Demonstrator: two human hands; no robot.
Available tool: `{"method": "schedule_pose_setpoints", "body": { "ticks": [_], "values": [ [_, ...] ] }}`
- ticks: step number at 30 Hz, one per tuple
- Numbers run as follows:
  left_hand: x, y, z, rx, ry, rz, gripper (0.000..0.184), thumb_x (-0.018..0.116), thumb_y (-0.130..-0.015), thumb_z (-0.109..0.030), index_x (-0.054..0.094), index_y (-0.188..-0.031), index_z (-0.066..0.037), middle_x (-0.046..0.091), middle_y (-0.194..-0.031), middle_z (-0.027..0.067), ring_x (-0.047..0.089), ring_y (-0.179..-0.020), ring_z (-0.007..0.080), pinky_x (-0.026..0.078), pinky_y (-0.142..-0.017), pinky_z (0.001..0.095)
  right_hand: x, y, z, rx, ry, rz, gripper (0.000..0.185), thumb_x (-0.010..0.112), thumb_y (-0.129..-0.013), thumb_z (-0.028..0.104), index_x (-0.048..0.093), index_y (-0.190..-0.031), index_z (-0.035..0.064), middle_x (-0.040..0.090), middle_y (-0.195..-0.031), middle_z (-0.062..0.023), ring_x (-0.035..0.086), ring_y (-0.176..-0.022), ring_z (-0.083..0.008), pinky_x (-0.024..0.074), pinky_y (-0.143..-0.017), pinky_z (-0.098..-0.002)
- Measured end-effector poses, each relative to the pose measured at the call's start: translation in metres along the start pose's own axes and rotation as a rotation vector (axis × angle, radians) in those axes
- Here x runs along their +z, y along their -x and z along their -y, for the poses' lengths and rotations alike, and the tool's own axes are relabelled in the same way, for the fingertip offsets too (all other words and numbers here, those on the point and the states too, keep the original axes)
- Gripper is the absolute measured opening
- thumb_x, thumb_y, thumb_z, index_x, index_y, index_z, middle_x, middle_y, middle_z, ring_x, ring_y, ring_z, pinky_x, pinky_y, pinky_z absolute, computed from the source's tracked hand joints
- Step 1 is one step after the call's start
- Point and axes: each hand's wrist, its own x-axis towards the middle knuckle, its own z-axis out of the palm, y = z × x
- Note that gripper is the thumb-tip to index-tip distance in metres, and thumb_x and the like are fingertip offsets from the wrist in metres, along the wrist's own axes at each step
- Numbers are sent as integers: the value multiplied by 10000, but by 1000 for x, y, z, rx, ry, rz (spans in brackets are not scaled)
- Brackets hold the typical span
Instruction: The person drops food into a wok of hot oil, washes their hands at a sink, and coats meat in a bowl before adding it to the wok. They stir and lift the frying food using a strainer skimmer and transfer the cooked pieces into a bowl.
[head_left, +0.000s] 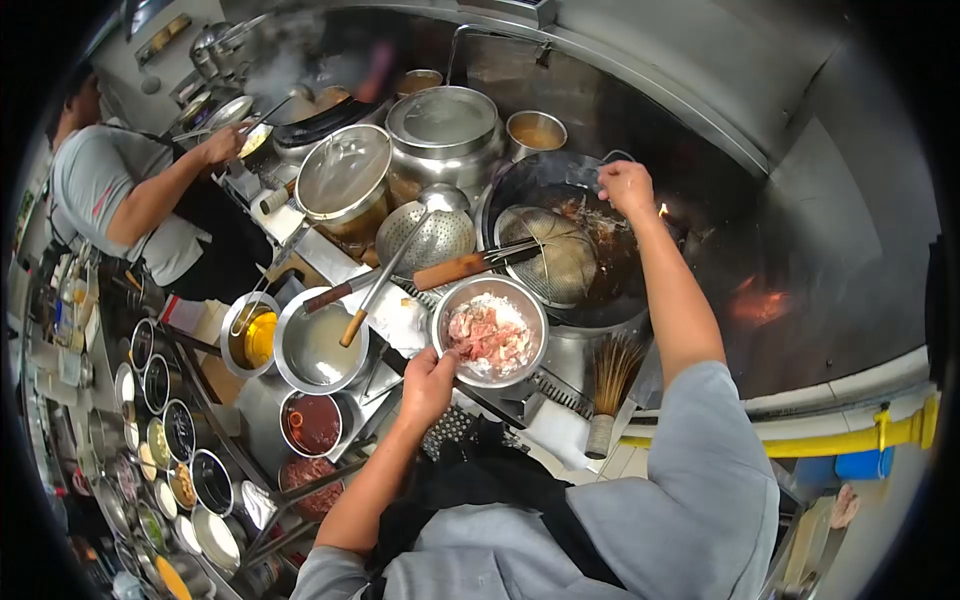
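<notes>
Steel counter (578, 352), meat bowl (503, 379), wok (520, 183); yellow pipe (800, 442) R, co-worker (105, 185) L.

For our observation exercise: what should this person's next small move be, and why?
Probably moving the right hand from above the wok to the metal bowl for some meat: it lies white-dusted inside, and the left hand holds the bowl close by the wok.

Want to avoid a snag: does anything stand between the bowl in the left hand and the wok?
Yes: a wire strainer sits in the left part of the wok, its wooden handle jutting out just beyond the far rim of the bowl.
</notes>
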Motion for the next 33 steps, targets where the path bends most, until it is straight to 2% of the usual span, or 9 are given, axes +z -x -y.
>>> {"method": "schedule_pose_setpoints", "body": {
  "ticks": [4, 7, 9, 11, 16, 23, 25, 31, 33],
  "values": [
    [7, -19, -27, 65, -52, 80, 264, 549, -880, -201, 601, -824, 52, 587, -639, 88, 544, -585, 136, 441, -556, 298, -5, 126, 118, -162, 175, 405, 92, 696, -727, 146, 706, -770, 65, 679, -718, -69, 629, -614, -161, 501, -601, -294],
    [18, -29, -36, 263, -136, 133, 273, 558, -867, -203, 595, -820, 64, 588, -641, 133, 561, -598, 175, 451, -578, 344, 40, 212, 129, -773, 349, 334, 149, 699, -712, 185, 697, -828, 91, 662, -752, -130, 664, -718, -220, 517, -677, -342],
    [22, -24, -49, 289, -136, 173, 281, 561, -857, -205, 591, -824, 72, 585, -654, 173, 566, -604, 215, 452, -593, 372, 45, 214, 118, -709, 447, 311, 168, 692, -713, 172, 687, -858, 88, 652, -761, -129, 657, -717, -209, 513, -676, -330],
    [21, -21, -56, 293, -234, 184, 215, 500, -887, -137, 621, -834, 32, 614, -676, 33, 526, -583, 89, 445, -544, 267, 38, 210, 117, -666, 532, 303, 191, 685, -713, 159, 678, -889, 85, 642, -769, -129, 650, -716, -198, 508, -674, -318],
    [36, -35, -33, 144, 7, 325, 213, 494, -871, -120, 616, -864, 54, 633, -738, 70, 584, -605, 123, 507, -543, 271, -9, 189, 123, -249, -41, 287, 74, 604, -846, 73, 613, -882, 9, 646, -836, -15, 550, -689, -57, 455, -552, -229],
    [58, -59, -38, 106, 98, 319, 251, 507, -886, -146, 606, -871, 85, 631, -768, 106, 615, -638, 143, 541, -533, 269, -17, 159, 74, 184, -505, 143, 79, 604, -852, 76, 582, -868, 2, 662, -807, -82, 567, -568, -98, 458, -475, -226],
    [58, -66, -36, 126, -125, 247, 252, 519, -885, -153, 607, -868, 83, 632, -772, 111, 615, -632, 145, 547, -535, 268, -22, 131, 30, 157, -263, 30, 90, 669, -783, 81, 623, -775, 4, 664, -682, -68, 560, -516, -89, 453, -479, -236],
    [41, -51, -19, 58, 91, 149, 303, 554, -888, -208, 612, -877, 89, 628, -707, 108, 624, -609, 158, 514, -523, 291, 12, 60, -136, 305, 189, 177, 116, 703, -733, 99, 681, -656, 15, 640, -594, -72, 578, -490, -132, 446, -455, -286],
    [33, -52, -13, 66, 94, 142, 303, 554, -888, -210, 606, -850, 86, 625, -701, 111, 624, -610, 157, 513, -519, 290, 22, 45, -137, -219, 842, -193, 135, 651, -728, 188, 692, -693, 65, 663, -663, -120, 643, -587, -228, 507, -596, -303]
  ]
}}
